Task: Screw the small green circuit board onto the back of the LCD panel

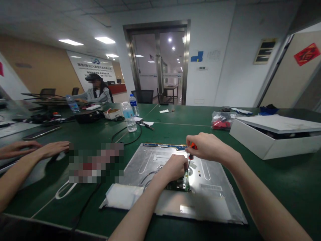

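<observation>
A silver metal panel [213, 190] lies flat on the green table, with a blue circuit strip [163, 145] along its far edge and a green circuit board [184, 185] near its middle. My right hand [204, 146] is closed around the red and black handle of a screwdriver [192, 152], whose shaft points down to the board's far end. Just left of the shaft, my left hand [175, 167] is closed with its fingertips at the board. What those fingers hold, if anything, is hidden. White padding [124, 196] covers the panel's near left corner.
A white box [260, 144] and a bagged red item [222, 121] are at the right. Water bottles [129, 117] and black cables stand or lie beyond the panel. A person's hands [51, 149] are at the left; another person in a headset [96, 88] sits farther back.
</observation>
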{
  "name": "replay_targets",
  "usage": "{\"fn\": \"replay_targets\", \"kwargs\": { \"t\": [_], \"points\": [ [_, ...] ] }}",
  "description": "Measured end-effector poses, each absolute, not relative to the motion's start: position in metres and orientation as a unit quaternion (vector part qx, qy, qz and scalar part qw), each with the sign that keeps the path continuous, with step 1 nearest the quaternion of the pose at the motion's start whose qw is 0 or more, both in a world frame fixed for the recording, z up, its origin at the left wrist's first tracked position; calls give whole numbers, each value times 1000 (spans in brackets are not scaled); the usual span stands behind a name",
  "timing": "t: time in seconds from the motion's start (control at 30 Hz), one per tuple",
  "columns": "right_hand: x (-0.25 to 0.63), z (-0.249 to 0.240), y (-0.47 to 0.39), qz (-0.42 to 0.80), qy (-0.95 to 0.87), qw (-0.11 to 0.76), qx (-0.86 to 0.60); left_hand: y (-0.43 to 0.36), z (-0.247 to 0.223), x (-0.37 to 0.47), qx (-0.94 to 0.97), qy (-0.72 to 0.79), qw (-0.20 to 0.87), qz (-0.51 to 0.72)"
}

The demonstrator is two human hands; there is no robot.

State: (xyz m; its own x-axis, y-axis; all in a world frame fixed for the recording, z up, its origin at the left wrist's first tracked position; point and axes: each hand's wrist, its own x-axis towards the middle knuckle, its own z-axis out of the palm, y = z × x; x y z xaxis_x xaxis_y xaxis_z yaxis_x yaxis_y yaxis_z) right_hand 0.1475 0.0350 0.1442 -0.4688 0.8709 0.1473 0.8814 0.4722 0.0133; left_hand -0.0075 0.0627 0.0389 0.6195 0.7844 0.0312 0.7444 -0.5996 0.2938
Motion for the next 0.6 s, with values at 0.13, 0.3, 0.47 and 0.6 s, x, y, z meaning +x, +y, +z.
{"fn": "replay_targets", "kwargs": {
  "t": [0.13, 0.3, 0.47, 0.6],
  "points": [
    [151, 144, 34, -36, -863, 69, -500, 64, 37, -8, 896, 417, 118, 92],
    [151, 146, 35, -32, -861, 62, -503, 65, 35, -9, 896, 414, 127, 96],
    [148, 145, 37, -40, -851, 50, -522, 66, 33, -8, 895, 420, 121, 85],
    [149, 143, 35, -42, -865, 71, -495, 66, 32, -9, 895, 417, 133, 91]
  ]
}}
